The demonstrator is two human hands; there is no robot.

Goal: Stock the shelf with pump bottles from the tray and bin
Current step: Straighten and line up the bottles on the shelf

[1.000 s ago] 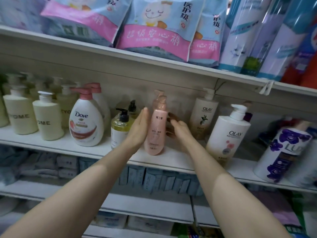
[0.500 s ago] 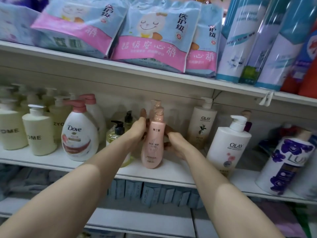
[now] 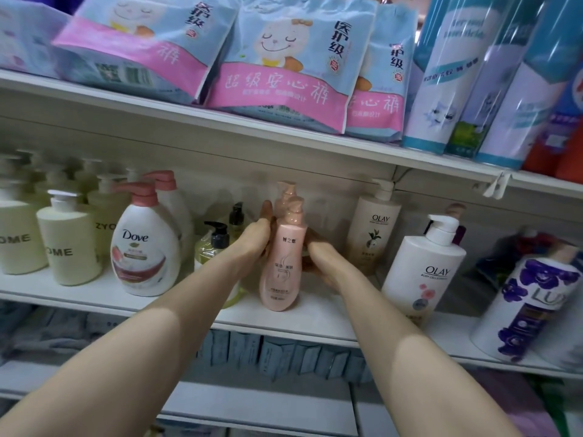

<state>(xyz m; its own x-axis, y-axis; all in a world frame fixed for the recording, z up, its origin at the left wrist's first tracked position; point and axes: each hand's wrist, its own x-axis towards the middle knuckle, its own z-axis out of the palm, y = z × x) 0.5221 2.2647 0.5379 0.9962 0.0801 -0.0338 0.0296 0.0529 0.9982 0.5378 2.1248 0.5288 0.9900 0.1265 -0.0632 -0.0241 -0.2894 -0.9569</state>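
Fingers of both hands are wrapped round the pink pump bottle (image 3: 284,263), clamped on its sides; left hand (image 3: 254,239) is pressed to the bottle's left flank with one fingertip raised beside the pump head; right hand (image 3: 320,258) is cupped on the right flank, its fingers partly hidden behind the bottle; bottle is held upright with its base on the middle shelf (image 3: 94,294), between the yellow-green black-pump bottle (image 3: 209,247) and the beige Olay bottle (image 3: 370,234); Dove bottle (image 3: 143,247) is seen further left, white Olay bottle (image 3: 424,266) further right; diaper packs (image 3: 274,67) are stacked on the shelf above.
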